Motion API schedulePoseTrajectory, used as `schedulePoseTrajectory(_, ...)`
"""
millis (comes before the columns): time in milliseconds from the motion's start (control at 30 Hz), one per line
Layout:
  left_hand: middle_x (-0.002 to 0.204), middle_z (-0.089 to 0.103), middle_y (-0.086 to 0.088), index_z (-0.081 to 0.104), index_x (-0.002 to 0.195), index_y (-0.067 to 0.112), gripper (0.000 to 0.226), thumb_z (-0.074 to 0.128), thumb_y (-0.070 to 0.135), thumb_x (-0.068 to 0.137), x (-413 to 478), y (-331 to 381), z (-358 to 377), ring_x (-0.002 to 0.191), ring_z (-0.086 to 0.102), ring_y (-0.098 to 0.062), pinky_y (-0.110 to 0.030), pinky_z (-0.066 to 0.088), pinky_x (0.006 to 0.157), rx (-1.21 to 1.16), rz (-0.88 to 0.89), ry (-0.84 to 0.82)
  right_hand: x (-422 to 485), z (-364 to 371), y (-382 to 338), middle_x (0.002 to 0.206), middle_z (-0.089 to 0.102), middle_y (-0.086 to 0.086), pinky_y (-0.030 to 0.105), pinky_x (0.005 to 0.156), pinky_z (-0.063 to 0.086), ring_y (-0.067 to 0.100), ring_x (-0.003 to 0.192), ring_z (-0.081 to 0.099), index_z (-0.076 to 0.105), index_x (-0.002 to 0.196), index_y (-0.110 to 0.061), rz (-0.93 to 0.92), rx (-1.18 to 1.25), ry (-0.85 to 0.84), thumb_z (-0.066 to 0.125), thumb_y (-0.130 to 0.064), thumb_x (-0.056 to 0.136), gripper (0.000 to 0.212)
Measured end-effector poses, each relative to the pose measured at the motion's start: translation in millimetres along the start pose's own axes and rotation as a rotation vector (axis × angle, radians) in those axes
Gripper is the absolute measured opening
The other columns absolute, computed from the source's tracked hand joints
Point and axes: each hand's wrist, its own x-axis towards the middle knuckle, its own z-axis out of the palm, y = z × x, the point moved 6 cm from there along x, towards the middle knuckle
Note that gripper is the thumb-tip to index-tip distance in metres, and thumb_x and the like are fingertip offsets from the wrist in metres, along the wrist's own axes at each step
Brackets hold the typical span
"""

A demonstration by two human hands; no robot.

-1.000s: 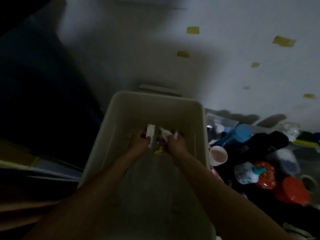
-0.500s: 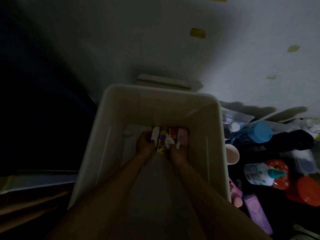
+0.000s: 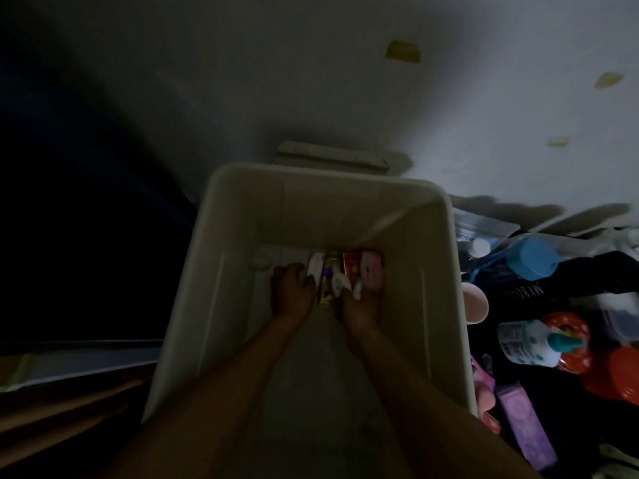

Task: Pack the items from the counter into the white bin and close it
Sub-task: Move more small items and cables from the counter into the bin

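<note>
Both hands reach deep into the tall white plastic bin (image 3: 228,271), down at its floor by the far wall. The left hand (image 3: 292,292) has its fingers curled, and its thumb lies against an upright white flat packet (image 3: 315,267) that it seems to pinch. The right hand (image 3: 358,305) has its fingertips buried among the packed things, so I cannot tell whether it grips anything or only touches them.

Between the hands a small white bottle (image 3: 339,281) leans over a purple-and-yellow item (image 3: 326,276) too dim to make out. Beyond the right hand, a red box (image 3: 351,267) and a pink packet (image 3: 371,274) stand side by side against the far wall.

The bin is uncovered. Just behind its far rim a flat white slab (image 3: 332,155) rests against the pale wall (image 3: 484,115), which carries yellow tape patches (image 3: 403,51).

To the bin's right, the dark bench (image 3: 553,392) holds a bottle with a blue cap (image 3: 532,257), a pink cup (image 3: 475,302) just beside the bin wall, a white bottle with a teal cap (image 3: 529,342) lying on its side, a red round container (image 3: 570,337) and a purple box (image 3: 525,430).
</note>
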Motion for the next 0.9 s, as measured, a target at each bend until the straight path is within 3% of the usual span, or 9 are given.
schedulePoseTrajectory(100,0.109,0.063,-0.015,0.068,0.105,0.002,0.025,0.048,0.015,0.097,-2,7,-4,0.100,0.061,-0.030,-0.030,0.049,0.082,-0.137,0.017,-0.014,-8,6,-7,0.138,0.052,0.004,0.025,0.090,0.048,0.010,0.108,0.051,0.042,0.146,-0.018,-0.031,0.006,-0.063,0.051,-0.021,0.100,0.046)
schedulePoseTrajectory(167,0.105,0.068,-0.012,0.068,0.103,0.005,0.026,0.047,0.020,0.099,-5,10,-1,0.096,0.064,-0.026,-0.029,0.049,0.080,-0.276,-0.033,-0.120,-13,13,-11,0.137,0.055,0.004,0.037,0.100,0.050,0.015,0.114,0.058,0.048,0.140,-0.020,-0.041,0.029,-0.133,0.053,-0.022,0.100,0.041)
schedulePoseTrajectory(300,0.106,0.070,-0.014,0.067,0.109,0.010,0.023,0.054,0.024,0.097,-8,12,6,0.093,0.066,-0.024,-0.027,0.051,0.074,-0.473,-0.104,-0.256,-16,28,-18,0.129,0.062,0.004,0.043,0.100,0.051,0.022,0.117,0.062,0.062,0.105,-0.037,-0.076,0.064,-0.247,0.054,-0.022,0.100,0.019)
schedulePoseTrajectory(467,0.099,0.072,-0.007,0.069,0.100,0.007,0.017,0.064,0.021,0.091,5,6,-8,0.087,0.067,-0.019,-0.020,0.050,0.067,-0.418,-0.054,-0.078,-1,37,-18,0.110,0.069,0.009,0.033,0.071,0.057,0.025,0.096,0.067,0.062,0.122,-0.019,-0.077,-0.060,-0.228,0.050,-0.032,0.101,0.027)
schedulePoseTrajectory(533,0.101,0.071,-0.011,0.066,0.096,0.010,0.008,0.063,0.016,0.092,10,4,-16,0.089,0.066,-0.021,-0.023,0.052,0.070,-0.455,-0.079,0.048,7,39,-22,0.113,0.067,0.010,0.036,0.075,0.058,0.028,0.100,0.066,0.060,0.124,-0.019,-0.113,-0.096,-0.179,0.048,-0.033,0.101,0.029)
schedulePoseTrajectory(600,0.106,0.069,-0.019,0.066,0.101,0.006,0.013,0.060,0.015,0.094,17,-1,-20,0.096,0.065,-0.030,-0.040,0.054,0.084,-0.485,-0.100,0.140,14,42,-25,0.118,0.064,0.009,0.036,0.079,0.056,0.024,0.101,0.064,0.058,0.128,-0.023,-0.145,-0.171,-0.164,0.047,-0.036,0.101,0.032)
schedulePoseTrajectory(667,0.104,0.068,-0.022,0.065,0.100,0.002,0.018,0.058,0.018,0.096,26,-6,-23,0.097,0.065,-0.034,-0.048,0.053,0.086,-0.447,-0.082,0.182,20,47,-30,0.121,0.062,0.008,0.031,0.083,0.053,0.022,0.105,0.061,0.058,0.130,-0.019,-0.212,-0.273,-0.169,0.047,-0.036,0.101,0.036)
schedulePoseTrajectory(800,0.106,0.069,-0.018,0.066,0.103,0.006,0.018,0.063,0.020,0.092,39,-14,-28,0.099,0.065,-0.031,-0.042,0.052,0.087,-0.399,-0.087,0.217,28,58,-35,0.101,0.064,0.006,0.008,0.057,0.044,0.013,0.085,0.061,0.063,0.119,-0.010,-0.303,-0.286,-0.221,0.052,-0.027,0.100,0.027)
schedulePoseTrajectory(900,0.102,0.068,-0.016,0.066,0.098,0.008,0.015,0.064,0.021,0.090,45,-21,-26,0.096,0.064,-0.031,-0.043,0.052,0.087,-0.391,-0.113,0.213,33,65,-37,0.096,0.067,0.010,0.004,0.055,0.042,0.005,0.077,0.059,0.066,0.108,-0.005,-0.345,-0.314,-0.259,0.053,-0.021,0.100,0.021)
